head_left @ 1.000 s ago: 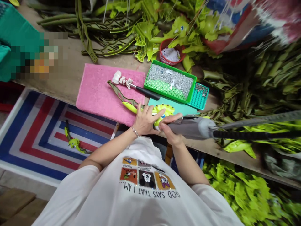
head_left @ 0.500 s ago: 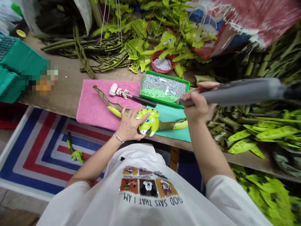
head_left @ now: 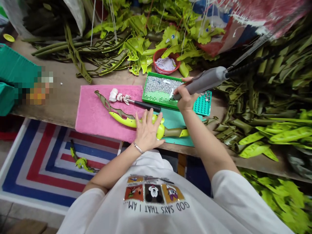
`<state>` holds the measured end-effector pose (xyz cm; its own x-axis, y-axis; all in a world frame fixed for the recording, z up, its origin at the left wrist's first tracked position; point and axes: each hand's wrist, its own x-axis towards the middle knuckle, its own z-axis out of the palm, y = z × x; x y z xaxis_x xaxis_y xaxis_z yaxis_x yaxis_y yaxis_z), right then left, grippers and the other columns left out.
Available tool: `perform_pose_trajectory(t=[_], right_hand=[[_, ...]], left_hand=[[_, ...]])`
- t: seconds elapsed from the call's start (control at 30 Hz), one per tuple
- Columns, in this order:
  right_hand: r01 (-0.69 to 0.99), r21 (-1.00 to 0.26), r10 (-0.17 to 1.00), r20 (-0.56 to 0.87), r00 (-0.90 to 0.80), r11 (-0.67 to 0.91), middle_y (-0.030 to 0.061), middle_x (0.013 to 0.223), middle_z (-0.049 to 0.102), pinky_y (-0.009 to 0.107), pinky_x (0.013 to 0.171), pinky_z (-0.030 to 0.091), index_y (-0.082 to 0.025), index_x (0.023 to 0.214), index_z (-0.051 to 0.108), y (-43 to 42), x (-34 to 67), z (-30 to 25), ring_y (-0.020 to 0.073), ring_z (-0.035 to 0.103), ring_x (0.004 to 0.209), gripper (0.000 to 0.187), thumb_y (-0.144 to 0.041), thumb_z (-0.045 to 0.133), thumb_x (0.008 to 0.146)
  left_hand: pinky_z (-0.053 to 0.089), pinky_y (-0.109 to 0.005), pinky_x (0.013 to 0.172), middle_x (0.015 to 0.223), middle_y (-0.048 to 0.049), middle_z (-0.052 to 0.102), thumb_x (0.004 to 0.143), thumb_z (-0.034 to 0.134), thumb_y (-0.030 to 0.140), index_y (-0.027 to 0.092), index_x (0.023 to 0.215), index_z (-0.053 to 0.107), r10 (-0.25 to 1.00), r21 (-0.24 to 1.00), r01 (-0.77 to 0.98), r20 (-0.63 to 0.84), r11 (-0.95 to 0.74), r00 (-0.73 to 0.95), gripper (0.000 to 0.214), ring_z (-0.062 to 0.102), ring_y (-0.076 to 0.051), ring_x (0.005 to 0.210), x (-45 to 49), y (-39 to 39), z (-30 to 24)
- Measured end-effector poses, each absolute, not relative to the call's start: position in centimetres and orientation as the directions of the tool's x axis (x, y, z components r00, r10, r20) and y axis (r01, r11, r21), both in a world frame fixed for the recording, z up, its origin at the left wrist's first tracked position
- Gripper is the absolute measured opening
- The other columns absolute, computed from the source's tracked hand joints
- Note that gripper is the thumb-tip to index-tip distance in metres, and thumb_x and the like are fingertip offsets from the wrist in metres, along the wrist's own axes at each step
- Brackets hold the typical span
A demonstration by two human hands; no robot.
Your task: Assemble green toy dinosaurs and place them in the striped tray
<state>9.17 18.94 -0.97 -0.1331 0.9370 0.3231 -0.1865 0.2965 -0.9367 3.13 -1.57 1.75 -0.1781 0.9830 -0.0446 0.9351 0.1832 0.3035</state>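
Fingers [head_left: 146, 117] of the left hand [head_left: 147, 133] press spread flat on the toy dinosaur [head_left: 123, 119], mid-frame (hard, light, maybe slippery; hold its fat body). The right hand [head_left: 185, 97] wraps the screwdriver [head_left: 207, 79].

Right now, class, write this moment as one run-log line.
left hand: flat on green toy dinosaur | right hand: holds grey driver | tip: at green screw tray

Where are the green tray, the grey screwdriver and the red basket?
green tray [head_left: 156, 96]: head view, bare perforated floor at its near side.
grey screwdriver [head_left: 207, 80]: head view, middle of its barrel.
red basket [head_left: 165, 71]: head view, near rim.
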Motion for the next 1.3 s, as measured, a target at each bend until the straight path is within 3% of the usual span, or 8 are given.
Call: perform_pose_trajectory(t=[0.27, 0.57, 0.77, 0.9, 1.3], right_hand=[[-0.188, -0.930, 0.926, 0.345, -0.152, 0.316, -0.0088, 0.046, 0.051, 0.029, 0.048, 0.045, -0.026, 0.074, 0.049, 18.9, 8.9, -1.2, 0.0117, 0.048, 0.039, 0.031, -0.042, 0.074, 0.067], [-0.244, -0.902, 0.900, 0.401, -0.168, 0.357, -0.0083, 0.050, 0.051, 0.030, 0.049, 0.048, -0.026, 0.078, 0.053, 16.6, 10.2, 1.9, 0.0128, 0.052, 0.042, 0.031, -0.045, 0.077, 0.071], [-0.410, -0.876, 0.822, 0.420, -0.385, 0.255, -0.0075, 0.049, 0.056, 0.031, 0.039, 0.044, -0.027, 0.091, 0.065, 9.2, 13.6, 4.9, 0.0149, 0.049, 0.037, 0.021, -0.034, 0.078, 0.075], [-0.395, -0.899, 0.788, 0.379, -0.485, 0.189, -0.0078, 0.054, 0.060, 0.030, 0.042, 0.046, -0.030, 0.099, 0.066, 6.3, 14.9, 3.9, 0.0146, 0.052, 0.041, 0.022, -0.027, 0.074, 0.079], [-0.351, -0.915, 0.748, 0.373, -0.549, 0.198, -0.0072, 0.064, 0.064, 0.029, 0.048, 0.049, -0.032, 0.099, 0.063, 5.3, 15.4, 1.5, 0.0137, 0.058, 0.050, 0.021, -0.023, 0.073, 0.081]], left_hand=[[0.029, -0.062, 0.112, 0.153, -0.0232, 0.042, 0.065, 0.082, 0.045, 0.021, 0.152, 0.044, 0.970, 0.321, 0.916, -0.052, 0.241, -0.238, 0.097, 0.039, -0.046, 0.139, 2.7, -1.8, 2.3], [0.030, -0.058, 0.109, 0.155, -0.0235, 0.039, 0.064, 0.082, 0.047, 0.022, 0.151, 0.044, 0.967, 0.334, 0.909, -0.037, 0.249, -0.252, 0.098, 0.040, -0.044, 0.136, 2.5, -1.7, 1.7], [0.030, -0.057, 0.107, 0.157, -0.0224, 0.038, 0.065, 0.081, 0.047, 0.024, 0.151, 0.043, 0.964, 0.350, 0.899, -0.077, 0.264, -0.254, 0.097, 0.037, -0.044, 0.139, 2.6, -1.6, 1.7], [0.028, -0.056, 0.108, 0.157, -0.0225, 0.037, 0.070, 0.077, 0.048, 0.022, 0.151, 0.043, 0.964, 0.354, 0.898, -0.049, 0.260, -0.260, 0.092, 0.037, -0.044, 0.139, 2.7, -1.6, 1.6], [0.028, -0.058, 0.107, 0.161, -0.0220, 0.033, 0.074, 0.073, 0.046, 0.021, 0.152, 0.041, 0.964, 0.351, 0.899, -0.053, 0.264, -0.262, 0.088, 0.036, -0.044, 0.140, 2.9, -1.7, 1.6]])
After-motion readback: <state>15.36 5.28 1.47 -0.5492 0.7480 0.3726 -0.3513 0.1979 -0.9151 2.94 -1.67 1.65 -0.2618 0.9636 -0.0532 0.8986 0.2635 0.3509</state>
